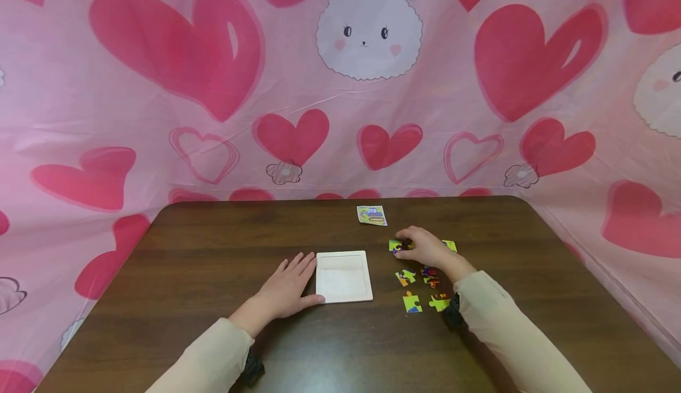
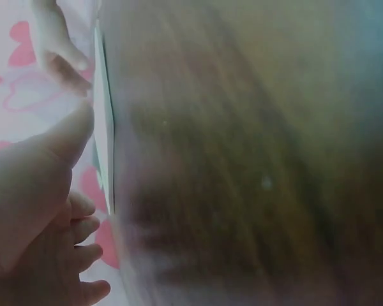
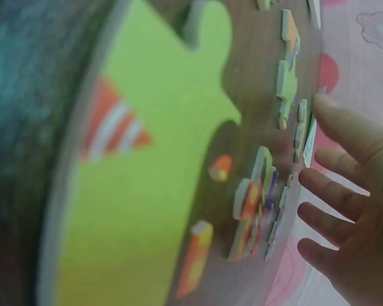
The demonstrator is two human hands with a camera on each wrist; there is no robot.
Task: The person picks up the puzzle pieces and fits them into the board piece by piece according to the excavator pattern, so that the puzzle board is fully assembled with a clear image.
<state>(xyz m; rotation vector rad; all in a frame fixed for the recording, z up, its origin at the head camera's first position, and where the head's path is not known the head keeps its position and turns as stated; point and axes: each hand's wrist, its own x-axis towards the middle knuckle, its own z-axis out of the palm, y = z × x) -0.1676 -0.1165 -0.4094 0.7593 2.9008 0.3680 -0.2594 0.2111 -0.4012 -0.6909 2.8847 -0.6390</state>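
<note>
A square white puzzle tray [image 1: 344, 278] lies on the table. My left hand [image 1: 287, 286] rests flat with spread fingers at its left edge, the thumb at the near corner. Beyond the tray's right side, my right hand [image 1: 425, 248] reaches over the puzzle pieces. Its thumb and fingers stand apart around a yellow-green jigsaw piece [image 1: 395, 246], which appears to lie on the table. In the right wrist view, the fingers [image 3: 332, 188] are spread and no piece is pinched. A large yellow-green piece [image 3: 134, 191] with a red-and-white striped mark is close to that camera.
Several other jigsaw pieces lie nearer me, among them one with a blue corner [image 1: 412, 303] and an orange-cornered one [image 1: 406, 277]. A small picture card [image 1: 372, 215] is near the table's far edge. Behind the brown table [image 1: 213, 245] hangs a pink heart-patterned cloth [image 1: 298, 85].
</note>
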